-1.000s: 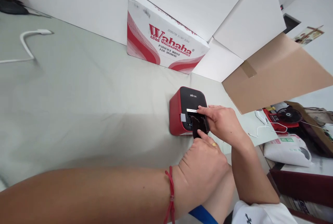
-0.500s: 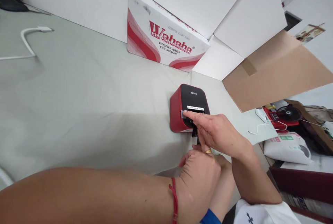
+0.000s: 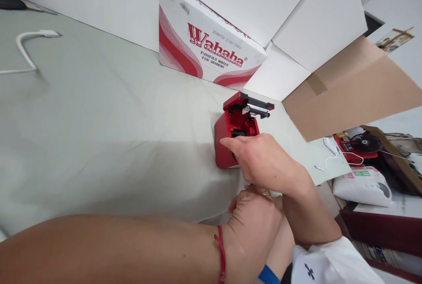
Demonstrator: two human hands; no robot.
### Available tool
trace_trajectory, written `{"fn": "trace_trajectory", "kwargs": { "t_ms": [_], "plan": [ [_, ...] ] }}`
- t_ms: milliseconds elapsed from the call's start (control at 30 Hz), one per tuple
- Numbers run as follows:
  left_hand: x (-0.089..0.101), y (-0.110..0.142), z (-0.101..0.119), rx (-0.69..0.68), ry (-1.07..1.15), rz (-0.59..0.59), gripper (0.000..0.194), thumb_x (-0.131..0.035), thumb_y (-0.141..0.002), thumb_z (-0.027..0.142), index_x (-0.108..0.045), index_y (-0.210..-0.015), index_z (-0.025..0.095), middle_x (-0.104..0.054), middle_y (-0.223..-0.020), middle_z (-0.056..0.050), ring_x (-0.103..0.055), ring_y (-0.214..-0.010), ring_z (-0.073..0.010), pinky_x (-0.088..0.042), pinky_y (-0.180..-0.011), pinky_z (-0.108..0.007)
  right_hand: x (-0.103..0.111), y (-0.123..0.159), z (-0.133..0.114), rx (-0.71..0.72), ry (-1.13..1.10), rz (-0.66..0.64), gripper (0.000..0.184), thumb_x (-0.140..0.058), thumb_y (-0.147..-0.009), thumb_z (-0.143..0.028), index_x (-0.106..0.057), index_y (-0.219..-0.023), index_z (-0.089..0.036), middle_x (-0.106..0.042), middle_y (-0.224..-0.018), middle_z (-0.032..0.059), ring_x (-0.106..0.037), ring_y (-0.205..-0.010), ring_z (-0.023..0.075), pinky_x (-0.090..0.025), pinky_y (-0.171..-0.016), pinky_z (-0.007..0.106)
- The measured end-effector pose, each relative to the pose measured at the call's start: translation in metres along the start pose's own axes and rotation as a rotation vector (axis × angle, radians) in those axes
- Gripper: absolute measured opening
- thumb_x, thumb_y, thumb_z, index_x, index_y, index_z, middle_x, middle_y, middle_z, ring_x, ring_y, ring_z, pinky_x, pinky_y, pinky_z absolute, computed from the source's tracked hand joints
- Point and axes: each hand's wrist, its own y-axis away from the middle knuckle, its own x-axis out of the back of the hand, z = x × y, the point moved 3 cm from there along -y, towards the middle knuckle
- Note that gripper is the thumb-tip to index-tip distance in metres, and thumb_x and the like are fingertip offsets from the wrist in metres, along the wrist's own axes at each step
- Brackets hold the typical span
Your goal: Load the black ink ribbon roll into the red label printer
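A small red portable printer [image 3: 221,145] stands on the cloth-covered table, its black-topped lid [image 3: 252,104] raised and tilted back. A metal bar and dark roller show under the lid, and a dark part lies inside the red cavity. My right hand [image 3: 263,158] reaches over the printer's near side, index finger stretched out at its left edge; the other fingers are mostly hidden. Just in front, below the right hand, my left hand [image 3: 253,218] is closed, back of the hand upward. Whatever it holds, if anything, is hidden. A red cord bracelet circles the left wrist.
Behind the printer is a white and red water carton [image 3: 211,51] against white panels. A white cable [image 3: 28,51] and scissors-like dark tool [image 3: 16,2] lie far left. At right are a cardboard sheet [image 3: 349,90], a red object with a black disc [image 3: 364,143] and a white bag [image 3: 361,186].
The printer's lid has sprung from closed to raised. My right index finger, earlier on the grey latch at the printer's side, has shifted slightly left. My left hand stays closed in nearly the same place.
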Motion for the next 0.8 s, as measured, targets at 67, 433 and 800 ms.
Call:
{"fn": "trace_trajectory", "kwargs": {
  "t_ms": [67,433,800],
  "plan": [
    [0.004,-0.002,-0.003,0.024,-0.009,-0.158,0.022,-0.069,-0.089,-0.001,-0.083,-0.103,0.01,-0.08,-0.079,-0.013,-0.075,-0.062,-0.0247,-0.05,-0.049,-0.028,-0.003,0.011,0.013,-0.026,-0.194,0.123,0.037,-0.048,-0.101,-0.011,-0.075,-0.123,-0.024,-0.082,-0.091,0.0032,-0.074,-0.073,0.0189,-0.048,-0.066,0.029],
    [-0.001,-0.002,0.002,0.096,-0.173,-0.262,0.047,-0.044,-0.109,0.011,-0.069,-0.148,0.002,-0.049,-0.156,-0.046,-0.078,-0.062,-0.0196,-0.058,-0.05,-0.027,-0.036,0.001,0.095,-0.356,-0.326,0.27,0.034,-0.056,-0.103,-0.02,-0.08,-0.128,-0.023,-0.086,-0.12,0.0053,-0.081,-0.104,0.0214,-0.06,-0.092,0.033],
    [0.01,0.003,0.001,0.079,-0.128,-0.184,0.042,-0.05,-0.107,0.014,-0.077,-0.138,0.004,-0.058,-0.151,-0.042,-0.076,-0.06,-0.0211,-0.056,-0.048,-0.03,-0.022,-0.066,0.077,-0.218,0.096,-0.291,0.021,-0.072,-0.086,-0.011,-0.082,-0.104,-0.018,-0.084,-0.102,0.0128,-0.076,-0.088,0.0279,-0.05,-0.069,0.032]
  ]
}}
